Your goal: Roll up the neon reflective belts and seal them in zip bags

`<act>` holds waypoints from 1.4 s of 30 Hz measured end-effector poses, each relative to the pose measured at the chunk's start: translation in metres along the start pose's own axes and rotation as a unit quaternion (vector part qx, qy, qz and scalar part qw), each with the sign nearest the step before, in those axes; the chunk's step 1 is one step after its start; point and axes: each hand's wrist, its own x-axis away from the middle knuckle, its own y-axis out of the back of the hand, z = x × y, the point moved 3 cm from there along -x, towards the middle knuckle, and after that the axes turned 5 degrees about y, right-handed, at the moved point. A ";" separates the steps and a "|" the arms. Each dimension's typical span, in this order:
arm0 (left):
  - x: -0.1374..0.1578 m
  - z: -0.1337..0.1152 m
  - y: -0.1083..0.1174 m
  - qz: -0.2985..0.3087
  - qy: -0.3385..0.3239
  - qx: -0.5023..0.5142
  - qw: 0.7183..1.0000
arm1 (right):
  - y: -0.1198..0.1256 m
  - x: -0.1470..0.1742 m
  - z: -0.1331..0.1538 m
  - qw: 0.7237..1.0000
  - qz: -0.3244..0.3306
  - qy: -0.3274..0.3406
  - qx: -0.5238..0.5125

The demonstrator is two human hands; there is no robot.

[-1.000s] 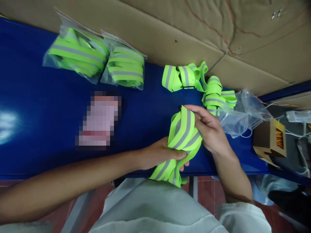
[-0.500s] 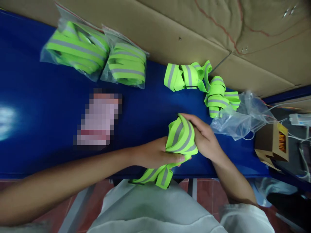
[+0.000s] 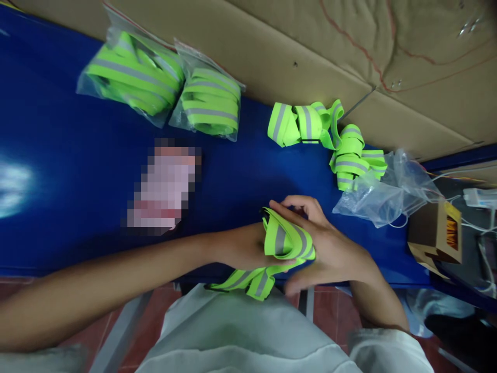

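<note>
A neon-yellow reflective strap (image 3: 289, 238) with a grey stripe lies folded into a bundle over my left hand (image 3: 246, 246). That hand is closed on the strap, its fingers mostly hidden beneath. Two loose ends (image 3: 259, 284) of the strap hang below, over the table's front edge. My right hand (image 3: 324, 243) rests against the bundle's right side. Its index finger reaches along the top of the bundle, another finger curls behind, and the thumb is spread away below, slightly blurred.
Two clear bags (image 3: 134, 72) of similar straps lie at the back left of the blue table (image 3: 39, 129). Loose strap rolls (image 3: 297, 124) and an empty-looking plastic bag (image 3: 375, 199) lie back right. A pixelated pinkish item (image 3: 163, 186) is left; a cardboard box (image 3: 433, 233) stands right.
My right hand has turned and come down over the bundle's right side, its thumb now spread below. The bundle looks lower and flatter. My left hand keeps its hold, and the view has shifted slightly.
</note>
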 end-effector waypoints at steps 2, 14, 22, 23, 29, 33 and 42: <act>-0.001 -0.001 0.000 0.007 -0.014 -0.002 1.000 | -0.003 0.000 0.002 0.998 -0.047 -0.021 0.034; 0.001 0.006 -0.005 0.092 0.135 0.239 0.957 | 0.000 -0.003 -0.009 0.937 -0.211 -0.200 -0.192; 0.000 0.014 0.000 0.123 0.141 0.182 0.965 | 0.002 0.003 -0.013 0.852 -0.209 -0.253 -0.407; 0.001 0.013 0.000 0.118 0.137 0.176 0.968 | 0.002 0.002 -0.016 0.821 -0.198 -0.272 -0.461; 0.006 -0.005 0.002 0.068 0.053 0.089 0.992 | 0.002 -0.004 -0.026 0.786 -0.132 -0.277 -0.536; 0.004 -0.010 0.006 0.061 0.054 0.039 0.996 | 0.013 0.001 -0.026 0.871 -0.165 -0.250 -0.389; 0.000 -0.011 0.011 0.014 0.040 0.053 0.998 | 0.035 0.018 -0.024 0.914 -0.176 -0.230 -0.284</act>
